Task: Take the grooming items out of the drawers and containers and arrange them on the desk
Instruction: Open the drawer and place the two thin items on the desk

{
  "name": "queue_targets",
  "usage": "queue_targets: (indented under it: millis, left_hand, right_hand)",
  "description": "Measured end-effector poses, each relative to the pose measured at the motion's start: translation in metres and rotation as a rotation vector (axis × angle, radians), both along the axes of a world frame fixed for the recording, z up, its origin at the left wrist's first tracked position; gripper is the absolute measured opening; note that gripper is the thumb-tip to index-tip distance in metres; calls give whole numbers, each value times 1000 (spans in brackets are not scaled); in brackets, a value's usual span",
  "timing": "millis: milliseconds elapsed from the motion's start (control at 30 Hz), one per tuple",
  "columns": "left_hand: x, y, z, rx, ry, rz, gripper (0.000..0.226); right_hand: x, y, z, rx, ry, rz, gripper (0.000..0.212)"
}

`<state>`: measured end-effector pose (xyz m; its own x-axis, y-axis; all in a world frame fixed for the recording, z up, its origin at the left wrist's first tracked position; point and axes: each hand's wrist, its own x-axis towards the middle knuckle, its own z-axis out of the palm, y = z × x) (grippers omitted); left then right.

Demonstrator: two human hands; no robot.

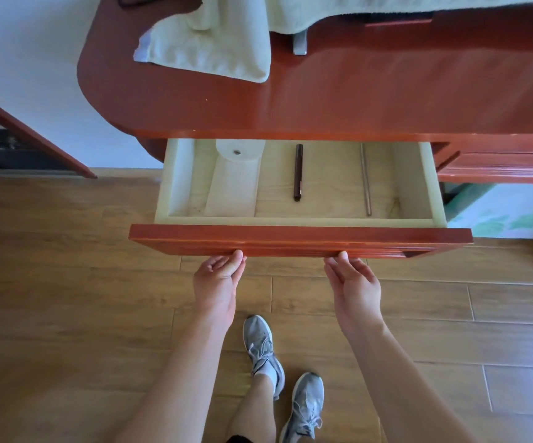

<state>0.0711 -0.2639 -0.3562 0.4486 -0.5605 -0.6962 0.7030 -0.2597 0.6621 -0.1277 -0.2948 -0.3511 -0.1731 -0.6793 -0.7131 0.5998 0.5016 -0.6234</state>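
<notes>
While the drawer point(300, 238) stands pulled well out from under the desk point(354, 100), three items lie on its pale bottom. A white roll point(234, 183) lies at the left, a dark stick point(297, 174) near the middle and a thin metal rod point(365, 180) to the right. All three lie front to back and apart from one another.

The left hand point(218, 278) is palm up below the drawer's red front. Its fingers are loosely curled, with the tips touching the lower edge, and it grips nothing. The right hand point(351, 282) has its fingers nearly straight and close together, tips touching the same edge.

A pale towel point(210, 49) lies on the far left of the desk. Grey shoes point(262, 346) stand on the wooden floor point(66, 282).
</notes>
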Motion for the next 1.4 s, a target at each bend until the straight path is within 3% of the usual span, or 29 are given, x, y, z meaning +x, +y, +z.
queue_targets:
  millis: [300,467,533,600,667,733,833,967,1133,1400]
  left_hand:
    - [0,26,-4,2,27,-27,15]
    - [0,30,-5,19,-27,-44,25]
    - [0,31,-4,83,-158,-116,35]
    - [0,35,-1,221,-419,-353,59]
    - [1,41,4,399,-798,-678,68]
    - [3,49,7,454,-1219,-957,63]
    - [9,59,12,443,-1586,-1196,54]
    - [16,66,34,446,-1717,-1350,46]
    - [13,72,81,426,-1755,-1412,50]
    - [2,68,167,378,-1744,-1313,55]
  right_hand:
    - [-4,25,-2,6,3,-6,16]
    - [-3,27,-2,8,36,21,20]
    - [-5,29,-3,29,90,58,32]
    - [-7,31,-3,68,279,210,35]
    - [-10,34,-3,67,669,522,39]
    - [-16,39,-2,2,1066,846,47]
    - [-24,46,2,-193,1500,1227,46]
    - [-35,51,19,-304,1653,1450,41]
    - [-39,56,64,-389,1683,1462,37]
    - [-41,50,155,-524,1719,1371,28]
